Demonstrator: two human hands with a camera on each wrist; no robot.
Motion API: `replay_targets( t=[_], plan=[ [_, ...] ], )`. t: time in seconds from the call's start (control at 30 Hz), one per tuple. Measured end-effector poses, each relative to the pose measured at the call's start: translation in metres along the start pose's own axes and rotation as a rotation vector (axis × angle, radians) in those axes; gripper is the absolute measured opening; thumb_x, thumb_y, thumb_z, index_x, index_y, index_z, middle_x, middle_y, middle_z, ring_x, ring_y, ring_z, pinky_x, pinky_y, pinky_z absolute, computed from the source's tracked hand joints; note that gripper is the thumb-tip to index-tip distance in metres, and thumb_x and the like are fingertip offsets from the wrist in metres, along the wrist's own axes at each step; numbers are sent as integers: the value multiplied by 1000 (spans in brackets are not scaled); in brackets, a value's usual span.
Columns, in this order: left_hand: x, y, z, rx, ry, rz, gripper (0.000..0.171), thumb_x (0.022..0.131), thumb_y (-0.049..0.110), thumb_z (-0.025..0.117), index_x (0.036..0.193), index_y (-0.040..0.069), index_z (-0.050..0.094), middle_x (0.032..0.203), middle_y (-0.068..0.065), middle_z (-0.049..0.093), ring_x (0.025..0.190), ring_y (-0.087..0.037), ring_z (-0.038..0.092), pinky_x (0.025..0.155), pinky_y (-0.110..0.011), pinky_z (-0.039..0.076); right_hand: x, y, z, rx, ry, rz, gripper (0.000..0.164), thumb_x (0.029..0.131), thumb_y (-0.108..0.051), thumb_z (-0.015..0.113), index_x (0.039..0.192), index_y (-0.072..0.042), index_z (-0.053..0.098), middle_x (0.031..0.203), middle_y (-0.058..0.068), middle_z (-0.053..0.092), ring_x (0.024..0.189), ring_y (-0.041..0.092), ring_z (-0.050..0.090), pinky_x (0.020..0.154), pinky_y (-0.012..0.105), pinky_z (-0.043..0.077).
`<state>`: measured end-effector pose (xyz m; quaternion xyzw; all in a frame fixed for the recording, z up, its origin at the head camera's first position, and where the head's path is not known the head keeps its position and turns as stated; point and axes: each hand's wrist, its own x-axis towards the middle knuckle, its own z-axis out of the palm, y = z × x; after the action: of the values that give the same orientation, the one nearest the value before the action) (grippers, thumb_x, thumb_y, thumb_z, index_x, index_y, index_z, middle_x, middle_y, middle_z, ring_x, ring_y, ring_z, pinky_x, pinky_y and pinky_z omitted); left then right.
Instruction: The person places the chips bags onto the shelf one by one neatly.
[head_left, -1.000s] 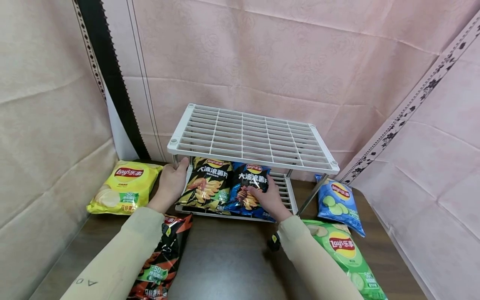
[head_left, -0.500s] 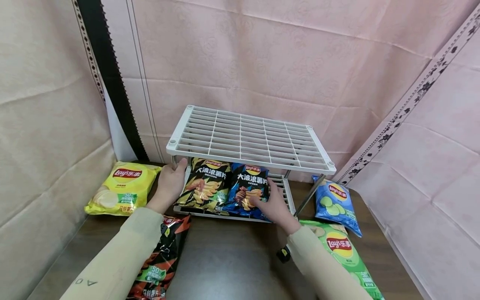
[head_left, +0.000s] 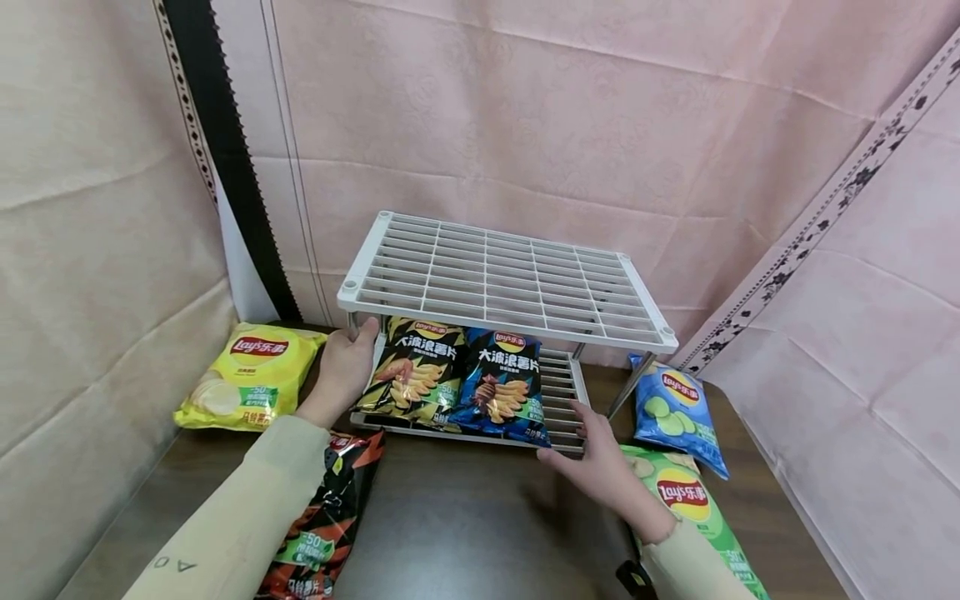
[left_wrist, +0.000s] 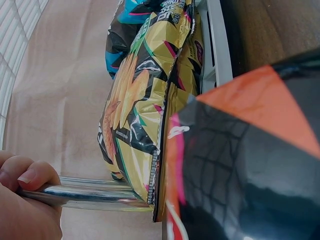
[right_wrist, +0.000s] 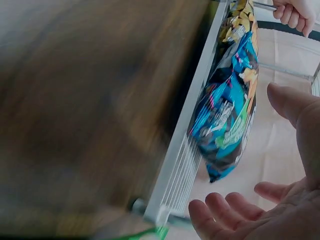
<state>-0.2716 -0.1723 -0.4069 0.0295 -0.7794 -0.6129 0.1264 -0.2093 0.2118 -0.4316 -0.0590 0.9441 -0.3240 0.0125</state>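
Note:
My left hand (head_left: 345, 371) grips the front left metal post (left_wrist: 90, 195) of a white two-tier rack (head_left: 502, 279). On the rack's lower shelf (head_left: 561, 383) two chip bags lie side by side: a black-and-gold one (head_left: 416, 371) at the left and a black-and-blue one (head_left: 501, 387) beside it. My right hand (head_left: 600, 462) is off the bags, fingers spread and holding nothing, in front of the lower shelf's right end. In the right wrist view the blue bag (right_wrist: 227, 115) lies beyond the spread fingers (right_wrist: 220, 212).
A yellow chip bag (head_left: 251, 375) lies left of the rack, and a black-and-red bag (head_left: 330, 508) in front of it, partly under the left sleeve. At the right are a blue bag (head_left: 678, 412) and a green bag (head_left: 697, 508), the latter partly behind the right arm.
My right hand has let go of the black-and-blue bag and moved right and toward me. The left hand stays on the post.

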Motion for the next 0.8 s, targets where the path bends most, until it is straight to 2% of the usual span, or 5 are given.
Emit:
replay_targets(
  t=[0.13,0.27,0.4,0.6,0.8],
  plan=[
    [-3,6,0,-4,-7,4,59,101,52,39,58,12,32,46,5,26,36,-12,22,36,-31,22,-18,16,-11,-49,7,26,105,72,-71,69,150,-14,27,141,19,38,121,35,48,92,52,46],
    [-3,6,0,16,4,4,59,100,53,38,59,12,31,47,4,26,36,-12,22,37,-31,22,-29,27,-24,-44,7,71,105,72,-72,68,148,-12,29,140,20,39,119,37,51,89,51,48],
    [-1,1,0,27,8,10,59,100,54,39,59,12,31,46,5,26,38,-13,23,37,-31,22,-37,40,-37,-36,15,99,103,74,-70,67,148,-9,29,140,21,38,118,39,51,87,53,48],
    [0,0,-1,20,-2,23,61,99,55,39,58,12,31,46,6,27,38,-13,23,37,-31,21,-46,64,-58,-130,89,77,98,81,-63,66,146,0,30,137,27,41,120,43,45,83,53,48],
    [0,0,-2,2,-22,13,62,98,59,38,59,12,31,47,5,27,38,-13,22,37,-31,22,-53,84,-74,-202,85,145,101,83,-64,64,145,6,28,134,35,40,121,50,41,86,60,44]
  ],
)
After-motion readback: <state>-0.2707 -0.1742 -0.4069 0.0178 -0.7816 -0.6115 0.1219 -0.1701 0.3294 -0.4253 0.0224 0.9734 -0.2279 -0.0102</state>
